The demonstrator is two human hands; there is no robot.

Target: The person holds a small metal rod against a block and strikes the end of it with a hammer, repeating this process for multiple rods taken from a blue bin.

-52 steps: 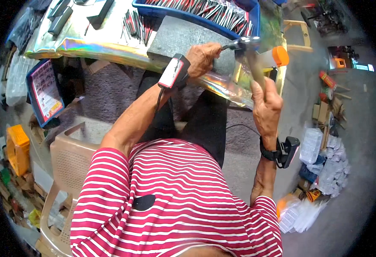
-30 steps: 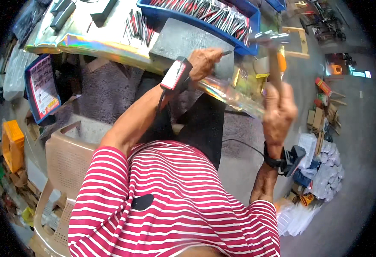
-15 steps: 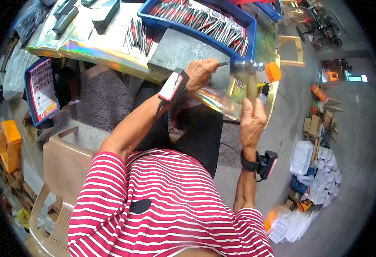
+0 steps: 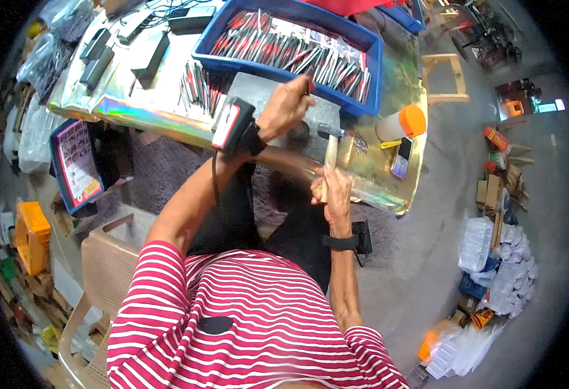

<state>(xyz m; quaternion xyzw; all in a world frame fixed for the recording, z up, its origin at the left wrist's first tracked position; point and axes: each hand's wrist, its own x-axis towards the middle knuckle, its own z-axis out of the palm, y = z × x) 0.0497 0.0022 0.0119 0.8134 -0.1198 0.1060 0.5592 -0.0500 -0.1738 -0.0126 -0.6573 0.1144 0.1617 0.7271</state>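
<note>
My right hand [image 4: 334, 194] is wrapped round the pale wooden handle of a hammer [image 4: 330, 155], whose dark metal head is up beside the right end of a grey block [image 4: 253, 87]. Over that block is my left hand [image 4: 287, 109], its fingers pinched together on a slim dark stick [image 4: 310, 85]. Only a short dark-red end of the stick shows past the fingers; the rest is hidden. Beyond the hands, a blue tray [image 4: 284, 74] holds many slim red, black and silver sticks. A bunch of similar sticks [image 4: 197, 87] lies left of the block.
An orange-lidded jar [image 4: 391, 126], a phone [image 4: 401, 157] and small metal pieces [image 4: 360, 144] are on the shiny gold table covering at the right. Long dark boxes [image 4: 150, 57] lie at the left. A beige plastic chair [image 4: 106, 259] stands at my left side.
My right hand has drawn the hammer left and nearer to me, away from the jar. My left hand has shifted a little left, and the stick it holds no longer points out to the right.
</note>
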